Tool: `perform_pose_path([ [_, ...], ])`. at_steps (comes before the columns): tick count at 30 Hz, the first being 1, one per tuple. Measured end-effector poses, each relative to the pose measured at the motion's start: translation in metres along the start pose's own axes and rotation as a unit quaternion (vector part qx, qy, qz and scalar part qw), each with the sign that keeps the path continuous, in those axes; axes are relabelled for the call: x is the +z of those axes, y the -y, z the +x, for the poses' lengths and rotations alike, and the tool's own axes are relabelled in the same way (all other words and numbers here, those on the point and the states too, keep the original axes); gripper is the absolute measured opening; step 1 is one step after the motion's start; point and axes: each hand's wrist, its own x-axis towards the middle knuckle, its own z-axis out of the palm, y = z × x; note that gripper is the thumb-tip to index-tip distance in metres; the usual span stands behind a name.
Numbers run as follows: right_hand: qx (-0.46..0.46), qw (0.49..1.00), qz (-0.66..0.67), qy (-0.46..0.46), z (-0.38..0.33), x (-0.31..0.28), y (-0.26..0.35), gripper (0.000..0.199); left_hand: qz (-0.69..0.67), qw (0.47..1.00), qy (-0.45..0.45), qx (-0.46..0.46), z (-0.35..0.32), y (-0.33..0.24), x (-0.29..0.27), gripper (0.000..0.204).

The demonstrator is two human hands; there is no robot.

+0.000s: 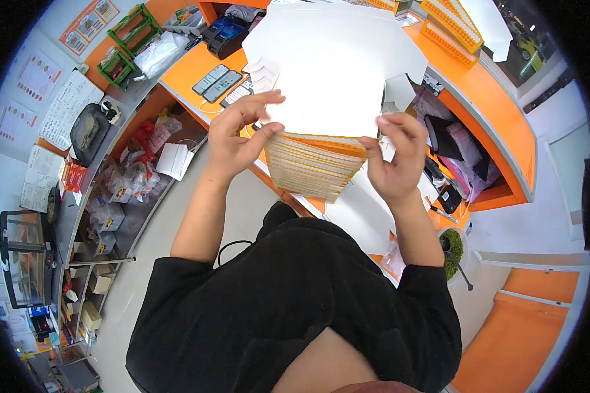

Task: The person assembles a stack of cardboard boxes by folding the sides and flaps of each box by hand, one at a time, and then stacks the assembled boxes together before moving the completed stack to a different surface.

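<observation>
Fingers of left hand (pixel 237 134) and right hand (pixel 396 154) clamp flat cardboard stack (pixel 321 98) | orange counter (pixel 190 65) at 11 o'clock; phones (pixel 216 82) there

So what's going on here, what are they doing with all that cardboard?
A person in a black top stands at an orange counter and holds up a stack of flat cardboard blanks, white with orange-striped edges. The left hand grips one side of the stack and the right hand the other, with a large white sheet fanned up at the back. A few phones lie on the counter behind.
</observation>
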Motion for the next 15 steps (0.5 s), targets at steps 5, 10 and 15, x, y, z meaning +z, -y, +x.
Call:
perform_pose_path([
  [5,0.069,0.997,0.008,-0.012,-0.015,-0.006,-0.009,0.04,0.218,0.962,0.094,0.136,0.009,-0.001,-0.008,0.014],
  [10,0.201,0.911,0.307,-0.191,-0.038,0.015,-0.03,0.023,0.189,0.973,0.068,0.117,0.021,-0.008,-0.007,0.012],
  [15,0.184,0.966,0.182,0.002,-0.054,0.007,-0.044,0.033,0.22,0.967,0.098,0.08,0.026,-0.011,-0.012,0.012],
])
